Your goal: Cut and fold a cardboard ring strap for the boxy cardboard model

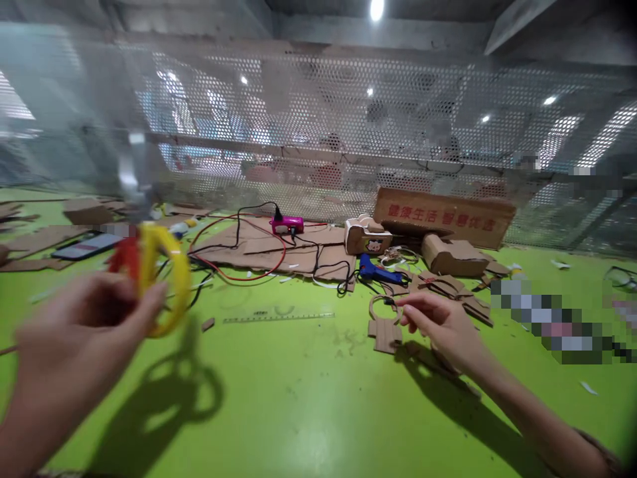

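Looks like a piece-handling step — left hand (87, 322) closed round raised scissors (148, 255), near left; right hand (448, 326) half-curled at ringed cardboard piece (385, 334) right of centre, can't tell if gripped — next move likely needs firm pinch.

Two hands (84, 345) (450, 325), one pair of scissors (148, 255), one ruler (279, 318) and one glue gun (382, 271) appear.
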`<state>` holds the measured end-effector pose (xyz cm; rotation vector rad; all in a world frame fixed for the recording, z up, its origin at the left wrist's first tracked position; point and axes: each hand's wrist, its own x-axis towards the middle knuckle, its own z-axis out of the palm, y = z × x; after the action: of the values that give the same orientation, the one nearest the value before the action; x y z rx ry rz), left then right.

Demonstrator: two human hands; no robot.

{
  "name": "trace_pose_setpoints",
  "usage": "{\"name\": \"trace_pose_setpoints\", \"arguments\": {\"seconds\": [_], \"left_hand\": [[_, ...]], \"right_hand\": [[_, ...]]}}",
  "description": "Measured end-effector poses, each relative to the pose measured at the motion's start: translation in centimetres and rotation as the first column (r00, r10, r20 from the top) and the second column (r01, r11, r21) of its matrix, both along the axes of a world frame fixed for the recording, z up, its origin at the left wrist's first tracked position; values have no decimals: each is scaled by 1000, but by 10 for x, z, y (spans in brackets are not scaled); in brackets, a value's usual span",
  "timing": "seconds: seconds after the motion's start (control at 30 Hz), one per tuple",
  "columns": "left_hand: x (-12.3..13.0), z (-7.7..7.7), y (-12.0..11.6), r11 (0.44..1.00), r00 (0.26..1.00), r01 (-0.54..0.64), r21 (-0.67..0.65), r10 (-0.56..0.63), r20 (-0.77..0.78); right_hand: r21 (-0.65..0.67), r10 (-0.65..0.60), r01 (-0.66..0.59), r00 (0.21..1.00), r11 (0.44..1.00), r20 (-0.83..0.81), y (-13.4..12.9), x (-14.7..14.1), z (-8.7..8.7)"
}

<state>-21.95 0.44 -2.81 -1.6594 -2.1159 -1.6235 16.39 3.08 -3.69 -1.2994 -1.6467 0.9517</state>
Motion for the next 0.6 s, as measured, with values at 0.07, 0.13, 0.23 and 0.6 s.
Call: {"name": "trace_pose_setpoints", "arguments": {"seconds": [0.07,0.13,0.23,0.6], "left_hand": [[55,9,-7,953,953,302,11,-301,-30],[110,8,-7,797,792,603,-7,-600,-115],[178,-4,4,474,442,869,-142,-873,-207],[203,-13,48,542,579,685,-486,-811,-88]], "right_hand": [[2,127,-127,991,992,-47,-9,-18,6],[-7,246,-248,964,969,-105,-15,-33,7],[-2,253,-258,948,966,-195,-16,-40,4],[455,-462,297,831,839,310,-13,79,24]]}}
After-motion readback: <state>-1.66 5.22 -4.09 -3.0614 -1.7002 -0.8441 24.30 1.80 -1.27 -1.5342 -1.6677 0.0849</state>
